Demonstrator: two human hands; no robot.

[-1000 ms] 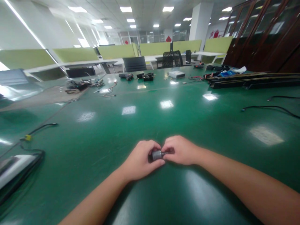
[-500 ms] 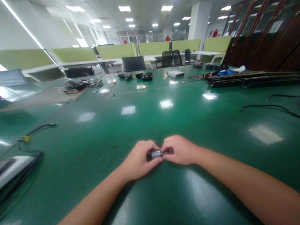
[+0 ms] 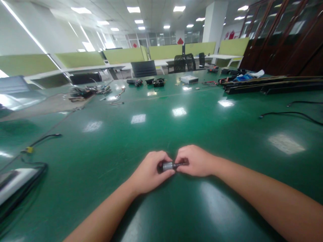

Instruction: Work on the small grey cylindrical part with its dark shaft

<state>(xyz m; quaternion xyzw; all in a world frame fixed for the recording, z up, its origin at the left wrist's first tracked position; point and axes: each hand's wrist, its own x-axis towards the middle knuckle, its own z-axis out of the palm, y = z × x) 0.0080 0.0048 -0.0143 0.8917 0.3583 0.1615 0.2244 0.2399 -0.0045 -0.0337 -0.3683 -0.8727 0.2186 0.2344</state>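
A small grey metal cylinder (image 3: 167,166) with a narrow dark shaft (image 3: 179,164) lies sideways between my hands, low over the green tabletop (image 3: 161,134). My left hand (image 3: 150,173) is closed around the cylinder, thumb below and fingers above. On the other side, my right hand (image 3: 195,161) pinches the shaft between thumb and fingers. Its far end shows inside the curl of the right fingers. The cylinder's left end is partly hidden by my left hand, and its exact kind cannot be told.
At the left edge lies a white device (image 3: 19,183) with a black cable (image 3: 46,137). Dark cables (image 3: 285,114) are on the right, beside long black rails (image 3: 272,85). Toward the back are a white box (image 3: 189,79), black parts (image 3: 158,82) and a heap of electronics (image 3: 88,90).
My right hand has shifted very slightly to the right along the shaft. My left hand and the cylinder stay practically where they were.
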